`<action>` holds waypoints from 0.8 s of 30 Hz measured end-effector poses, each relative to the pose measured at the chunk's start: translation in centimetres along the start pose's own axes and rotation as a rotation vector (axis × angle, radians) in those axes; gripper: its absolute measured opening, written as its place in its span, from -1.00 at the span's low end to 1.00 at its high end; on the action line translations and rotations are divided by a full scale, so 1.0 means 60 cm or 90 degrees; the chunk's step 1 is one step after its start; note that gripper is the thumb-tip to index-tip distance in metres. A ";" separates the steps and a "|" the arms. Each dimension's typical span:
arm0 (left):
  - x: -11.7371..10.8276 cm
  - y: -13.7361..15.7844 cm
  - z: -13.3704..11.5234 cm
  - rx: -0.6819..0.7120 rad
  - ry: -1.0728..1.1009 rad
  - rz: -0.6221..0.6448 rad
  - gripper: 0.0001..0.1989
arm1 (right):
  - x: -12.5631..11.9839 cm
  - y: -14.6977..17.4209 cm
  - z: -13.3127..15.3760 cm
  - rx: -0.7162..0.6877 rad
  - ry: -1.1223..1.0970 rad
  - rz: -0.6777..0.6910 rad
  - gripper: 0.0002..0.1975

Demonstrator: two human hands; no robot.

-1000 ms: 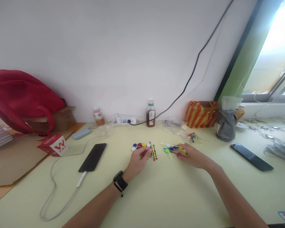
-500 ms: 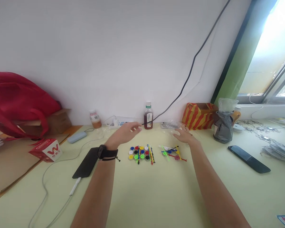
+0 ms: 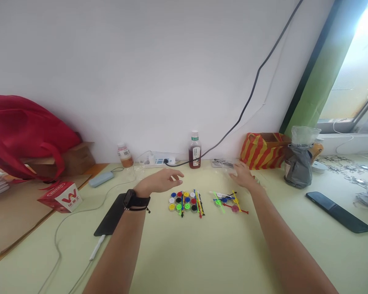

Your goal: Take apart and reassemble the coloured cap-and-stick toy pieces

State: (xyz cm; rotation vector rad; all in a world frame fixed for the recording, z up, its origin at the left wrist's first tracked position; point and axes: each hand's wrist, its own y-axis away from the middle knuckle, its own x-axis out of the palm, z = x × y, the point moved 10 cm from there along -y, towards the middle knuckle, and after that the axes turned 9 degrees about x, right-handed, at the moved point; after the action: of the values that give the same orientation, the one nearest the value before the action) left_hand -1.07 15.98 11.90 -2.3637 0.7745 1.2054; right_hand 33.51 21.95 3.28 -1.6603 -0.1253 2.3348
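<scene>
My left hand (image 3: 158, 181), with a black watch on its wrist, hovers over the table behind and left of the coloured pieces. Its fingers are loosely curved and apart, with nothing in them. Small round discs (image 3: 187, 207) in several colours lie in rows, with thin coloured arrow-tipped sticks (image 3: 198, 203) between and beside them. To their right is a loose cluster of crossed sticks and discs (image 3: 227, 200). My right hand (image 3: 243, 175) reaches beyond that cluster, fingers stretched out beside a clear plastic wrapper (image 3: 222, 164). Whether the fingertips touch the wrapper is unclear.
A dark-drink bottle (image 3: 195, 153) stands by the wall, beside a power strip (image 3: 159, 160) and black cable. On the right are a striped bag (image 3: 260, 153), a grey-wrapped item (image 3: 298, 167) and a phone (image 3: 337, 212). At left lie a black device (image 3: 110, 216) and a red box (image 3: 61, 197).
The view has shifted slightly, so most things sit further right. My left hand has drawn back a little to the left, uncovering the power strip's plug. My right hand stays near the wrapper.
</scene>
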 end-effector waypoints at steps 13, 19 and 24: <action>-0.035 -0.001 -0.143 0.173 0.069 -0.198 -0.50 | -0.228 0.158 0.229 -0.293 -0.408 0.269 -0.71; 0.033 -0.022 -0.178 0.213 0.171 -0.038 -0.67 | -0.223 0.188 0.303 -0.313 -0.474 0.290 -0.55; -0.014 -0.025 -0.117 0.163 0.294 -0.206 -0.66 | -0.223 0.152 0.265 -0.203 -0.495 0.207 -0.62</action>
State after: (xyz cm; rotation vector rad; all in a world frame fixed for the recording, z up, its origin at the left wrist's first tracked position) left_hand 3.79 13.51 16.67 -2.4475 0.6008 0.4075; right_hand 21.14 11.00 18.78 -0.8148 -0.4204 3.2311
